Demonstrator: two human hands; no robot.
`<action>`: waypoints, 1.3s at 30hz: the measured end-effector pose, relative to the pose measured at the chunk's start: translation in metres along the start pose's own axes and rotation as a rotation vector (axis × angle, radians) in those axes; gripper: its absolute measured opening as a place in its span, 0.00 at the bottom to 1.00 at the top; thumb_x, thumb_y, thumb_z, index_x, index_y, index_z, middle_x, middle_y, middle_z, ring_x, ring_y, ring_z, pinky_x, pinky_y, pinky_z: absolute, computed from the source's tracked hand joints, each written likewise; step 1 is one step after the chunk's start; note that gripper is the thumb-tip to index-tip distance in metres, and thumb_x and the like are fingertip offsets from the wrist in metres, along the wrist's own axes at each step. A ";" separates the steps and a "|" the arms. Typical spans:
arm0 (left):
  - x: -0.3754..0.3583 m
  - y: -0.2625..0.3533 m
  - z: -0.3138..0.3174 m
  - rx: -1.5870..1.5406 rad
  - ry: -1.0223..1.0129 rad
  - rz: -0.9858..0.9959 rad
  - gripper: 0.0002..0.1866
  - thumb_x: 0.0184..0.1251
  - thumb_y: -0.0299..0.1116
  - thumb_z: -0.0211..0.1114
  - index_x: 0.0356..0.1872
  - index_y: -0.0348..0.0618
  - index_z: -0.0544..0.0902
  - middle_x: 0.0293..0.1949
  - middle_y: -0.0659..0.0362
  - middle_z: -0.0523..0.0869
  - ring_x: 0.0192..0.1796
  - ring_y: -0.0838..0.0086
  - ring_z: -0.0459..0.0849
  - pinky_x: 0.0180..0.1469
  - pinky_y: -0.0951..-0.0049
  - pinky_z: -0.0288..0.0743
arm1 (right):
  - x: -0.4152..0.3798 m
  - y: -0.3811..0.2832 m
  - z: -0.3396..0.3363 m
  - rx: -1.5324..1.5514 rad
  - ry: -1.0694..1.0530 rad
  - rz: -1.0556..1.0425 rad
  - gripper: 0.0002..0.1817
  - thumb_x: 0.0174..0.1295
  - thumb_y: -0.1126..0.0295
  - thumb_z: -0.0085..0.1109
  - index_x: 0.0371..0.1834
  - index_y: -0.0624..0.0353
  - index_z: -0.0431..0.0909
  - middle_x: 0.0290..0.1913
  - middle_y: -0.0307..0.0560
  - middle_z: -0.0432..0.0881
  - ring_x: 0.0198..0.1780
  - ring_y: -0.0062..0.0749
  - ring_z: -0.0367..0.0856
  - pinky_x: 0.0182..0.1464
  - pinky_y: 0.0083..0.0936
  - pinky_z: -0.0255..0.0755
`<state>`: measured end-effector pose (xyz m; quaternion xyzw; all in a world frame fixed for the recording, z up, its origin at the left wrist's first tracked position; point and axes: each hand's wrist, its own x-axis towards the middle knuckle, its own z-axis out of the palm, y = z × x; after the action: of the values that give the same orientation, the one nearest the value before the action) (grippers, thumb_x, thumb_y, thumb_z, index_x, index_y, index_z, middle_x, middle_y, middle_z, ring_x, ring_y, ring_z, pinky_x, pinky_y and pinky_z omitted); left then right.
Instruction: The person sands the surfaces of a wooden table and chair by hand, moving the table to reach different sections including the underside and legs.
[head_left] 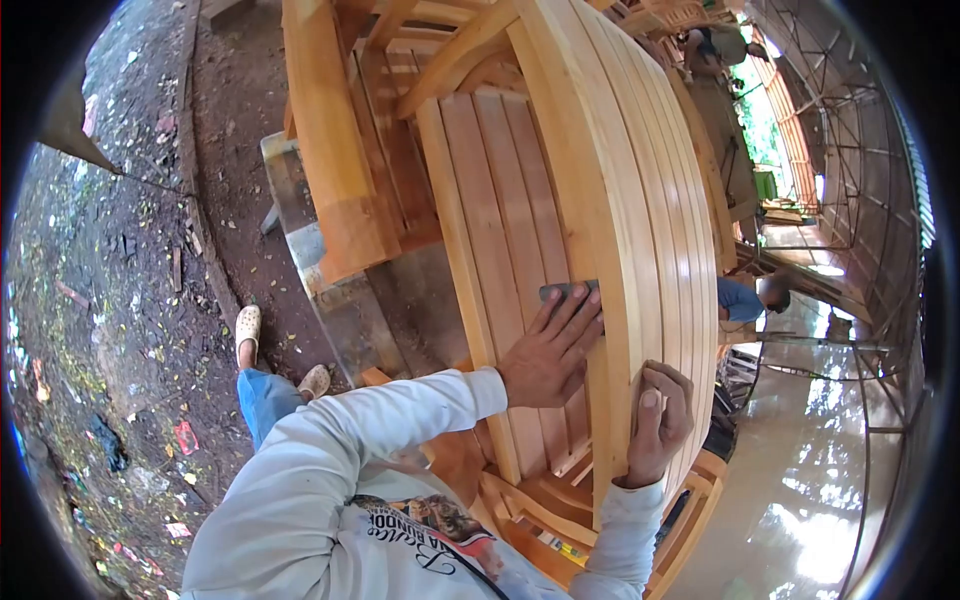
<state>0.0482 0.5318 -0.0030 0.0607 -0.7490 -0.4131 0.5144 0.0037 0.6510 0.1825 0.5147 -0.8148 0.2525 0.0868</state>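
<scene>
"Where is the dark block (549,292)?"
"Against the wooden bench (625,200), held beneath the outstretched fingers of the left hand (548,358)."
"And the right hand (662,425)?"
"Half-curled at the frame's edge; whether it grips cannot be told."

White shirt (320,490) reading "NA BUNDO", script line (437,560) partly unreadable

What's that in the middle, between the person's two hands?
A smooth wooden rail at the edge of the slats. The head view shows it between the left hand, on a dark grey pad, and the curled right hand.
</scene>
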 end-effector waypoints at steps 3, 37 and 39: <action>0.007 -0.008 0.000 0.074 0.012 -0.028 0.46 0.58 0.26 0.67 0.79 0.25 0.57 0.82 0.30 0.52 0.85 0.33 0.48 0.83 0.33 0.40 | 0.001 0.000 0.001 0.000 0.003 -0.017 0.19 0.77 0.56 0.59 0.47 0.66 0.85 0.51 0.57 0.87 0.54 0.47 0.83 0.58 0.38 0.76; 0.024 -0.054 -0.016 0.027 0.097 0.104 0.50 0.43 0.11 0.65 0.78 0.36 0.68 0.82 0.44 0.63 0.84 0.47 0.58 0.84 0.45 0.58 | 0.003 0.001 0.007 -0.025 0.026 0.016 0.11 0.75 0.68 0.58 0.45 0.66 0.84 0.49 0.55 0.86 0.52 0.44 0.83 0.56 0.36 0.77; 0.041 -0.079 -0.026 0.047 0.133 0.059 0.53 0.41 0.11 0.65 0.80 0.37 0.66 0.83 0.45 0.61 0.85 0.47 0.56 0.84 0.45 0.56 | 0.003 -0.001 0.006 -0.035 0.024 0.021 0.11 0.74 0.69 0.58 0.45 0.66 0.84 0.49 0.55 0.86 0.51 0.44 0.84 0.55 0.36 0.77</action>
<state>0.0243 0.4447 -0.0236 0.0780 -0.7243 -0.3750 0.5733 0.0037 0.6452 0.1790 0.5014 -0.8234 0.2452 0.1026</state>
